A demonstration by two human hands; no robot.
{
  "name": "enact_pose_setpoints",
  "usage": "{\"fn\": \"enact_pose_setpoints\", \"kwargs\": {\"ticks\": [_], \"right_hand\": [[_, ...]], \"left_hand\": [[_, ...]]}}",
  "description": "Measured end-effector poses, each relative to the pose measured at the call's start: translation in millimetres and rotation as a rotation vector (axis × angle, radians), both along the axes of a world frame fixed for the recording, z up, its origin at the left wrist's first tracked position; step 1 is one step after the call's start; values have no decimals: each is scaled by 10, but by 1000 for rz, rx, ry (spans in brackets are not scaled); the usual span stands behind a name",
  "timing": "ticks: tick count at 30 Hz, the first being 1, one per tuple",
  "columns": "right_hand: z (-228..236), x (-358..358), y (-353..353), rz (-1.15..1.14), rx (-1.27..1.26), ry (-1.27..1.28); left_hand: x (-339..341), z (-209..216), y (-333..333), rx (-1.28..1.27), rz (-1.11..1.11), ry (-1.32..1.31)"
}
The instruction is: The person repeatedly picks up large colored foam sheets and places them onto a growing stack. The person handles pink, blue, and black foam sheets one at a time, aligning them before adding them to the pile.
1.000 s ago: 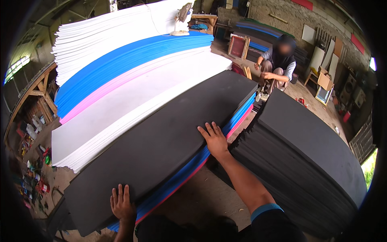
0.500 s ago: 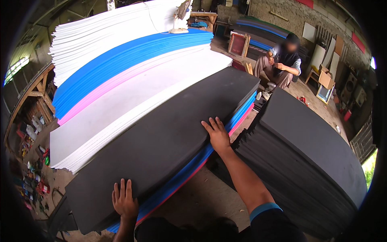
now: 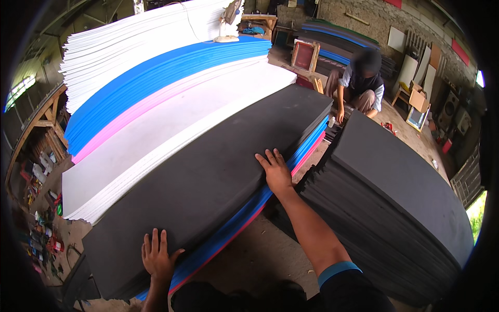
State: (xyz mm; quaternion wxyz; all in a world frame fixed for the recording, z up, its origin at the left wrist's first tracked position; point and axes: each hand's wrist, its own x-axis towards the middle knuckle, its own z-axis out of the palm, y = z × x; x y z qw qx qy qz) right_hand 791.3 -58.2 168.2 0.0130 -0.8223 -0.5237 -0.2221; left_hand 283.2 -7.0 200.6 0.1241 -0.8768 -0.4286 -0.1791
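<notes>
Lying flat across the middle, over thin blue foam-like sheets (image 3: pixel 223 232) and a narrow red-pink sheet edge (image 3: pixel 309 154): a long black foam-like sheet (image 3: pixel 208 166). Hardly shifted over the last second. Laid along its near edge, fingers straight and grasping nothing visible: the left hand (image 3: pixel 157 260) near the left end, the right hand (image 3: pixel 279 177) farther along. Newly splayed outward: the left thumb. Impossible to tell how hard either palm presses. By judgement, only a small change of contact, with no lifting or sliding begun. Just beyond, a broad stack of white sheets (image 3: pixel 156 122); to the right, a tall stack of black sheets (image 3: pixel 400 166). Farther off, a crouching co-worker (image 3: pixel 359 86), now bent forward, reaching down.
</notes>
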Motion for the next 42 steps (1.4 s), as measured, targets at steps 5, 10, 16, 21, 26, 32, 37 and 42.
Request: {"fn": "enact_pose_setpoints", "kwargs": {"ticks": [5,10,16,21,26,32,37,42], "right_hand": [[44,-7,29,14,61,39],[77,-20,21,33,87,82],[244,-157,-15,-4,6,225],[500,-345,-98,-48,-121,327],[735,-604,-373,94,-218,274],[1367,-829,-1356,192,0,-138],[2075,-706,-2732,-50,245,-165],[2349,-573,-3623,-374,165,-123]], "left_hand": [[-1,-51,69,48,-19,8],[23,-67,65,29,-18,-22],[19,-5,34,-10,-45,-3],[248,103,135,-182,-99,50],[929,263,241,-308,-213,122],[2015,756,35,-584,-589,65],[2929,1217,-588,-280,-1055,-134],[3733,1632,-1234,-185,-1132,-380]]}}
